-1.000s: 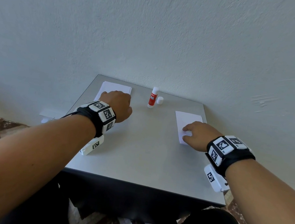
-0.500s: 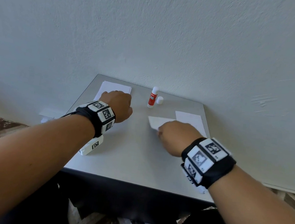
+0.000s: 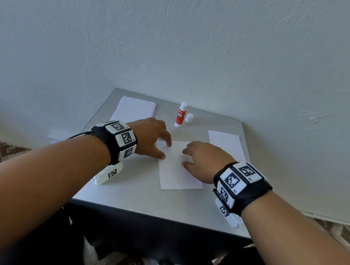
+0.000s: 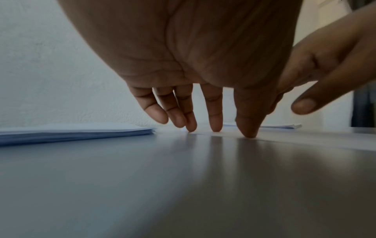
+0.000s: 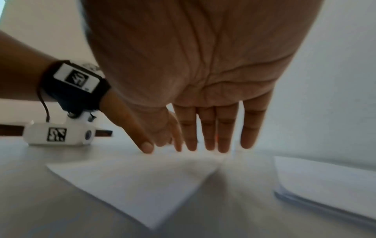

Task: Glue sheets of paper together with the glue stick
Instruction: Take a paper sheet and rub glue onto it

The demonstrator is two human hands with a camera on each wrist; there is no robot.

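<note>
A single white sheet (image 3: 175, 172) lies flat in the middle of the grey table (image 3: 131, 193). My left hand (image 3: 158, 149) is open, and its straight fingertips (image 4: 213, 127) press down on the sheet's left edge. My right hand (image 3: 190, 158) is open over the sheet's right side. Its fingers (image 5: 209, 136) are straight and point down at the sheet (image 5: 142, 185); I cannot tell whether they touch it. The red and white glue stick (image 3: 180, 115) stands upright at the back of the table. Its white cap (image 3: 189, 118) sits beside it.
One stack of white paper (image 3: 135, 109) lies at the back left, also seen low in the left wrist view (image 4: 81, 132). Another stack (image 3: 226, 143) lies at the right, close to my right hand (image 5: 325, 185). A wall rises right behind the table.
My right hand brought one sheet from the right stack to the table's middle. My left hand left the back-left stack, opened, and came onto that sheet's left edge.
</note>
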